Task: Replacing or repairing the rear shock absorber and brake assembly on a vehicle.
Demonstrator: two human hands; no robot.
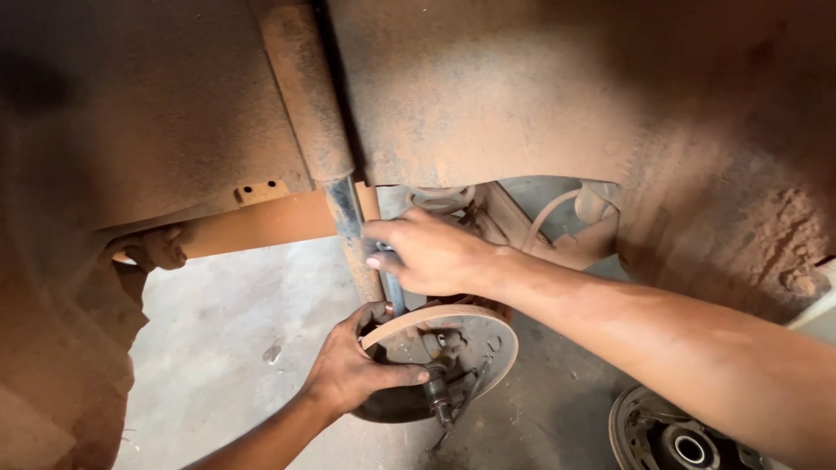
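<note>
Both hands were closed on rigid, likely heavy, dust-slick steel under the wheel arch (pixel 697 113): the left hand (pixel 353 370) gripped the brake backing plate (pixel 475 339) by its rim, the right hand (pixel 431 254) clasped a slim metal tool (pixel 394 292) beside the shock absorber (pixel 348 218).

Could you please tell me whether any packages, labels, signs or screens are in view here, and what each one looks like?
None are in view: no package, label, sign or screen.
What shows instead is bare, dusty metal: the rust-brown wheel arch, the round brake backing plate under the left hand, and the shock absorber beside the right hand, which grips a slim metal tool.
</note>
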